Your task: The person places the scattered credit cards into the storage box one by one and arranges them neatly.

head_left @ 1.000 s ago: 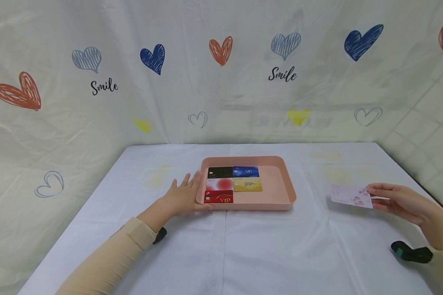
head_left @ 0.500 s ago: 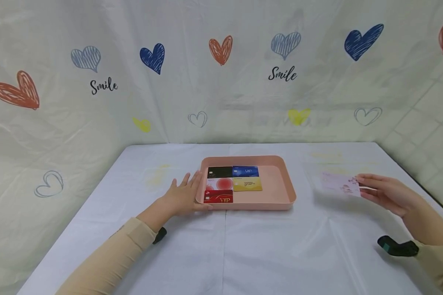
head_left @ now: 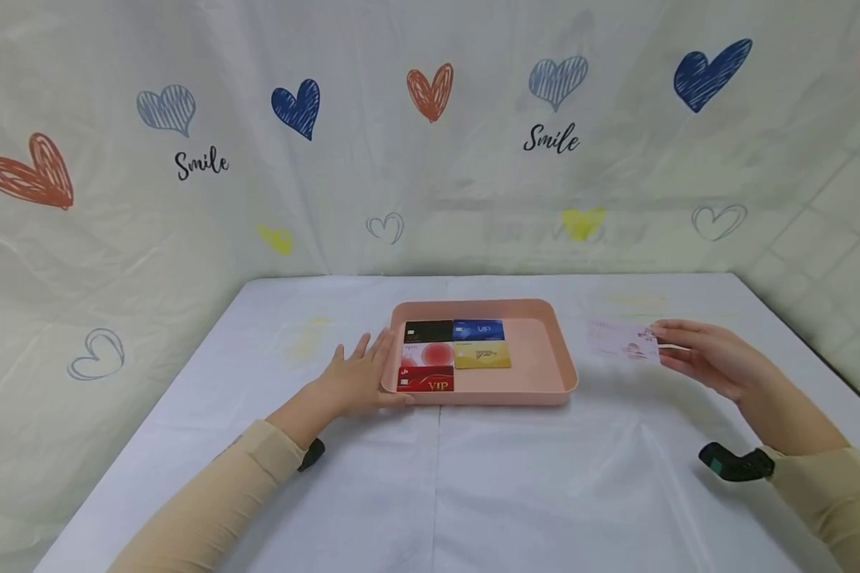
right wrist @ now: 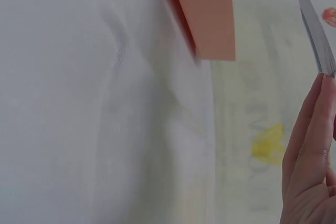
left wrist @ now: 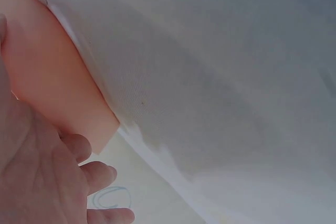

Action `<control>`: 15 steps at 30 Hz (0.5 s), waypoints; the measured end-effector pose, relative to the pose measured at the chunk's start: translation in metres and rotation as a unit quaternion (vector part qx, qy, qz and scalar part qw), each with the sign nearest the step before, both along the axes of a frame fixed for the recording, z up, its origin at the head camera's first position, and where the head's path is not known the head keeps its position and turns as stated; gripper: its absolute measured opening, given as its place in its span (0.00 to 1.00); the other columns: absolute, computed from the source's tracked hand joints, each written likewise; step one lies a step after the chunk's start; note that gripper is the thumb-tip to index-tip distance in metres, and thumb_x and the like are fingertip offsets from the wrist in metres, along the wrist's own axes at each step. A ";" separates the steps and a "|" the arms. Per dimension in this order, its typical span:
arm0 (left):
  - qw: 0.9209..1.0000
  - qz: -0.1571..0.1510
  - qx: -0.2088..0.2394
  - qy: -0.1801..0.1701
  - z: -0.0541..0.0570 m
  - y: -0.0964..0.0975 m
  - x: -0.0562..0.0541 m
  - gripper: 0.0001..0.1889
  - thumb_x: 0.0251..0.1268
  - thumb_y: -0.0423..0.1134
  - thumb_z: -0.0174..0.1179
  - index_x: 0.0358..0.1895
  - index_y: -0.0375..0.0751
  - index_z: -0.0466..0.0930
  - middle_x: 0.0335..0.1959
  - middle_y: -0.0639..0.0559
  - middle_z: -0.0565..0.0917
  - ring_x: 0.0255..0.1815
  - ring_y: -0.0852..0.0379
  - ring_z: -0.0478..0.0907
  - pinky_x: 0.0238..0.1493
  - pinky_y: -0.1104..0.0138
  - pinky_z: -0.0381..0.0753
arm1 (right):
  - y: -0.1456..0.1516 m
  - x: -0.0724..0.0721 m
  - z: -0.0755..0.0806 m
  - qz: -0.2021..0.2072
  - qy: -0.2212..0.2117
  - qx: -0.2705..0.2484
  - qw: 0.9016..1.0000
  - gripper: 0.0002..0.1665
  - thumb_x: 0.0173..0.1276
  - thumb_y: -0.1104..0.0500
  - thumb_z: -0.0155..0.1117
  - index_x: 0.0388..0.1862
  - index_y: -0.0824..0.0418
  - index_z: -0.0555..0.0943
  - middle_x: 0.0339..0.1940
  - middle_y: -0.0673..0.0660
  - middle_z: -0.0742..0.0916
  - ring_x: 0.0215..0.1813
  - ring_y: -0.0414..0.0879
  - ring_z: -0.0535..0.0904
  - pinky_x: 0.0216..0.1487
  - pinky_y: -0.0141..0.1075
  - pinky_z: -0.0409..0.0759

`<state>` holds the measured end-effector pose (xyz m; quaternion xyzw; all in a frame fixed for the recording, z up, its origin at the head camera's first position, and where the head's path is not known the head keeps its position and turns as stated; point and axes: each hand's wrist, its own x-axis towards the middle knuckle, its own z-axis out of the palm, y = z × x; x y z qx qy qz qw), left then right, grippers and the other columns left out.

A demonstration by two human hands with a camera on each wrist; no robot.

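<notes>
A pale pink card (head_left: 623, 341) with a floral print is pinched at its right edge by my right hand (head_left: 709, 360), held above the table to the right of the tray. In the right wrist view the card (right wrist: 316, 32) shows nearly edge-on. My left hand (head_left: 354, 386) rests with spread fingers against the left side of the pink tray (head_left: 541, 366). Inside the tray, on its left, lie a black card (head_left: 428, 331), a blue VIP card (head_left: 478, 329), a white card with pink circles (head_left: 427, 355), a gold card (head_left: 482, 355) and a red VIP card (head_left: 426, 380).
A white cloth (head_left: 530, 485) covers the table. Behind it hangs a pale curtain (head_left: 473, 183) printed with hearts. A black wrist device (head_left: 736, 463) is under my right wrist, and another (head_left: 311, 454) shows by the left.
My right hand has moved left and a little away from me, bringing the pale pink card closer to the tray. The left hand and the cards in the tray have stayed put.
</notes>
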<state>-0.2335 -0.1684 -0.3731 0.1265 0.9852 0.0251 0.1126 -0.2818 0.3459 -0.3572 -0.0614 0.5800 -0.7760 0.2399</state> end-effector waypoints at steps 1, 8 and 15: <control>1.000 0.000 0.000 0.001 0.000 0.000 0.000 0.62 0.61 0.76 0.57 0.84 0.40 0.37 0.85 0.46 0.44 0.83 0.37 0.42 0.75 0.33 0.44 | -0.004 0.000 0.001 -0.002 0.000 0.005 1.000 0.19 0.83 0.65 0.49 0.45 0.55 0.88 0.45 0.53 0.87 0.46 0.46 0.86 0.48 0.35 0.86; 1.000 0.002 0.007 0.005 -0.002 0.000 -0.001 0.63 0.60 0.75 0.58 0.84 0.41 0.36 0.85 0.46 0.45 0.83 0.37 0.42 0.75 0.33 0.44 | -0.031 -0.004 0.005 -0.014 0.000 0.045 0.999 0.18 0.83 0.63 0.51 0.41 0.51 0.88 0.43 0.50 0.87 0.44 0.44 0.86 0.46 0.34 0.86; 1.000 0.002 0.008 0.006 -0.002 0.000 -0.002 0.63 0.60 0.75 0.59 0.84 0.40 0.37 0.85 0.46 0.45 0.83 0.36 0.42 0.74 0.33 0.44 | -0.055 -0.007 0.006 -0.004 0.010 0.065 0.998 0.17 0.83 0.63 0.51 0.41 0.50 0.86 0.43 0.50 0.87 0.44 0.43 0.86 0.47 0.34 0.86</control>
